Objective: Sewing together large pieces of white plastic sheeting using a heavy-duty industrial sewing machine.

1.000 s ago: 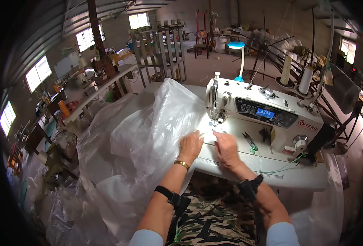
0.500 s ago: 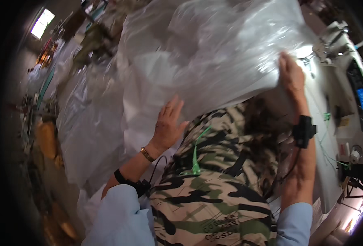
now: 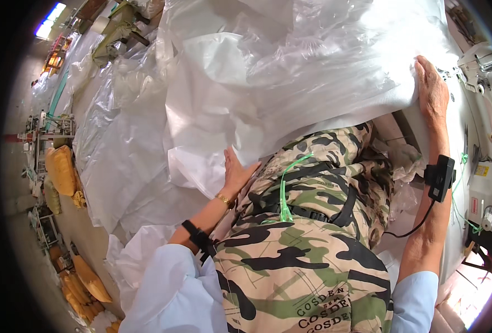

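Observation:
A broad white woven plastic sheet (image 3: 201, 83), with a clear plastic film (image 3: 335, 61) over it, spreads across the surface in front of me and over my lap. My left hand (image 3: 238, 173) is open, its fingers apart and thumb out, against the near edge of the sheet. At the far right, my right hand (image 3: 433, 91) is closed at the sheet's edge beside a sewing machine (image 3: 482, 100). Its fingertips are partly lost in glare. A green strip (image 3: 284, 202) hangs on my camouflage apron (image 3: 312, 266).
More crumpled white plastic (image 3: 124, 139) drapes down at the left. Yellow bundles (image 3: 63, 169) and further yellow sacks (image 3: 90, 280) lie on the floor there. Green thread (image 3: 462, 211) trails by a white spool (image 3: 489, 218) on the machine's side. Metal racks stand at the far left.
My right hand has moved outward to the right and slightly away from me along the sheet's edge. My left hand has shifted slightly right and nearer to me.

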Tool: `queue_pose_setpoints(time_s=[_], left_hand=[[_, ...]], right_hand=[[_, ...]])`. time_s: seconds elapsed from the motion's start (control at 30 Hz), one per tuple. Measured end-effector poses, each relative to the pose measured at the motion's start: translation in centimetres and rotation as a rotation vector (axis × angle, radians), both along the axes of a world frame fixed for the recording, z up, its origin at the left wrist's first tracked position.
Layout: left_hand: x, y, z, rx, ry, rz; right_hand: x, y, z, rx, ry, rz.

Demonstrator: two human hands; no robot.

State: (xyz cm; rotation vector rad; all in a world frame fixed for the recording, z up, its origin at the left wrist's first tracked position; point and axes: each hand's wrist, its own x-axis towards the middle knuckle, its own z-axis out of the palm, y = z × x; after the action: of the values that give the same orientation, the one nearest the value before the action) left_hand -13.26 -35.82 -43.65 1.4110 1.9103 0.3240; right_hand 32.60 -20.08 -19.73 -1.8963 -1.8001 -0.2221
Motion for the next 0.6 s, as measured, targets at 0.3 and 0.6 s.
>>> queue_pose_setpoints(time_s=[0.3,0.6], left_hand=[[-0.3,0.8,-7.5,-0.274,0.032,0.123],[0.5,-0.9,-8.7,-0.259,0.084,0.089]], right_hand=[[0.0,-0.5,0.8,-0.05,0.042,-0.059],[-0.7,-0.6,1.1,-0.043,0.074,-0.071]])
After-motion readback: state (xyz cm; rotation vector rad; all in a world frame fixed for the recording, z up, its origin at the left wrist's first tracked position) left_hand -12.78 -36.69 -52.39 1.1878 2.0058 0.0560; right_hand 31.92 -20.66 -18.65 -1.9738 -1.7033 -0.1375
